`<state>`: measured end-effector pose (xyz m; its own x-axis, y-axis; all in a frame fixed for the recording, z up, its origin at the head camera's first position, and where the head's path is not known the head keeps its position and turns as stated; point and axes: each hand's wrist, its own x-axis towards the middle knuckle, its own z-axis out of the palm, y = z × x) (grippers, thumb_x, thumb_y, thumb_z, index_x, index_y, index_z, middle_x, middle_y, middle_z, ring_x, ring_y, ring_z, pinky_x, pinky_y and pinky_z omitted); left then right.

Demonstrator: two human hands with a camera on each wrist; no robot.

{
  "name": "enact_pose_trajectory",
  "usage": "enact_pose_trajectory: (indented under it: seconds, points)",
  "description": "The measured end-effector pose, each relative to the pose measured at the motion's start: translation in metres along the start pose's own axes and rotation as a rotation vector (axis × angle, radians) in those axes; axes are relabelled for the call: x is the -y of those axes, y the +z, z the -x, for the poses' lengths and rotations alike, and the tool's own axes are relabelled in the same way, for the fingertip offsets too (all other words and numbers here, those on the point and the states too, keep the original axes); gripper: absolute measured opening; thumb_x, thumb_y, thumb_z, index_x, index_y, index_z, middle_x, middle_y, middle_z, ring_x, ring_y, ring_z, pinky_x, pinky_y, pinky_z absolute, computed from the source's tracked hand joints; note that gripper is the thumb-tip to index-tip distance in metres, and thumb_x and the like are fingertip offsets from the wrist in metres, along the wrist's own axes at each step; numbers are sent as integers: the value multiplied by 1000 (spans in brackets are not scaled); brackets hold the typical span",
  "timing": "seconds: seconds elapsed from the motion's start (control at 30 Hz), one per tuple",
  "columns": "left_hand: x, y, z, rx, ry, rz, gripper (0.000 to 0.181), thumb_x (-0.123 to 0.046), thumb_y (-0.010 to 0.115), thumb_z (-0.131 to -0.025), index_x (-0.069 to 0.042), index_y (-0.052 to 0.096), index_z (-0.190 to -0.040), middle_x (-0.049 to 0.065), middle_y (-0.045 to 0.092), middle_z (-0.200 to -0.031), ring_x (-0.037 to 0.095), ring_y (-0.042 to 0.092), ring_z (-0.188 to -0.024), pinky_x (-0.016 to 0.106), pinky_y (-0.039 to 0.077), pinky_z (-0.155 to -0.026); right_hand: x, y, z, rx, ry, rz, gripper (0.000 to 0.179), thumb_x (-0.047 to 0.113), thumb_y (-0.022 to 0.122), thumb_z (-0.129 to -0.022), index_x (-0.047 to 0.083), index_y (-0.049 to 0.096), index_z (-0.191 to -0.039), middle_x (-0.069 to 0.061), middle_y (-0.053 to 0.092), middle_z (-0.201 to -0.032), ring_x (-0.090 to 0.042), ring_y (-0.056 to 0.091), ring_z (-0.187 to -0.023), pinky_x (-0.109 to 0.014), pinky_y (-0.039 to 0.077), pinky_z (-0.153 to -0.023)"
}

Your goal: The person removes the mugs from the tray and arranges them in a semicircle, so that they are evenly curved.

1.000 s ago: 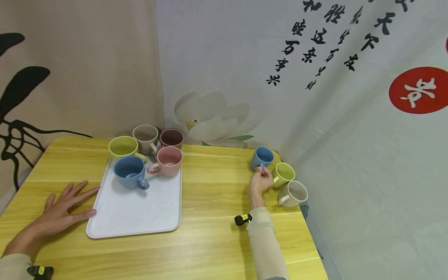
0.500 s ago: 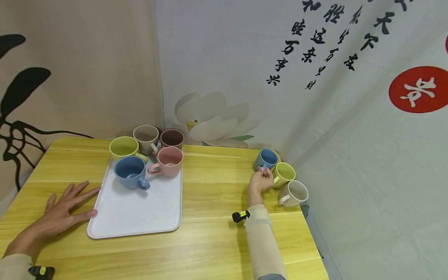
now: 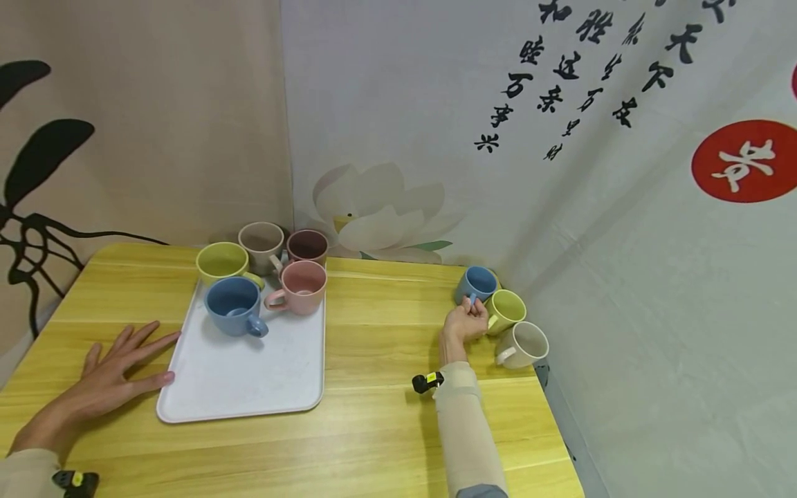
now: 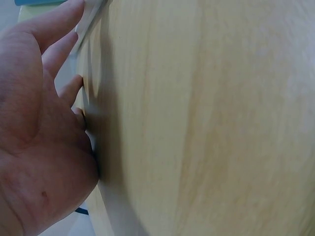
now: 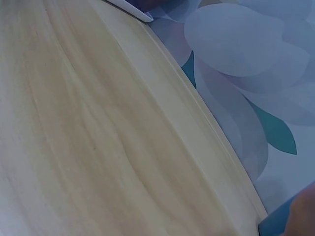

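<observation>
Blue cup (image 3: 479,278) stands upright at the far right corner of the wooden table (image 3: 373,429), and its handle is pinched by the right hand (image 3: 465,322), with the fingers folded in. The left hand (image 3: 112,377) is spread with straight fingers; its thumb and index finger touch the left edge of the white tray (image 3: 249,380).

The table surface is yellowish, with visible grain. Behind it hangs a pale cloth (image 3: 386,90), printed with a flower, black characters and a red oval.

Close at the right of the holding hand is a yellow-green cup (image 3: 508,308), then a white cup (image 3: 528,344) nearer to the person. On the tray's far part stand five cups: yellow (image 3: 221,264), greyish (image 3: 261,243), dark maroon (image 3: 308,247), pink (image 3: 305,287) and another blue (image 3: 227,304).
</observation>
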<state>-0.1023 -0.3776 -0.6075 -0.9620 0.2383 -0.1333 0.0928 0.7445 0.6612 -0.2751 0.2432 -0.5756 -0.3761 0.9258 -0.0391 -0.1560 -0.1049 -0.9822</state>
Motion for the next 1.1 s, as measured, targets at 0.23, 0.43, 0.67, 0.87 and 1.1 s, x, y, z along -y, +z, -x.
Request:
enact_pose_trajectory:
  seconds: [0.23,0.43,0.67,0.87,1.1]
  points:
    - [-1,0,-1,-1,-7,-1,86,-48,67,-112,-12,27,-179,36,-6,-186,70,-26,-164,89,-35,-117,4,2,2,-17,4,4,15,-6,76,-102,-7,76,-118,-10,76,-101,-16,73,-96,-17,57,-83]
    - [-1,0,0,4,-15,1,86,-49,66,-112,-11,28,-179,36,-6,-186,70,-27,-164,88,-35,-117,5,4,1,-34,-4,11,16,-5,77,-103,-7,77,-119,-15,79,-108,-18,75,-99,-17,58,-84]
    - [0,0,0,-1,-8,-7,86,-48,66,-112,-12,28,-179,35,-6,-186,71,-26,-164,87,-36,-118,3,1,1,-10,-14,99,20,1,76,-106,-4,76,-126,-15,75,-114,-17,69,-103,-27,58,-94]
    - [1,0,0,0,-11,-7,85,-48,66,-112,-13,27,-179,35,-7,-186,71,-27,-164,87,-36,-117,1,-5,2,39,-30,145,30,6,81,-104,-4,73,-131,-16,71,-119,-23,70,-110,-31,58,-98]
    - [0,1,0,-4,-12,-6,85,-48,66,-112,-14,27,-179,35,-7,-187,71,-27,-164,87,-36,-117,5,-16,10,141,-44,194,47,8,83,-103,-2,64,-145,-24,69,-142,-36,69,-137,-48,56,-121]
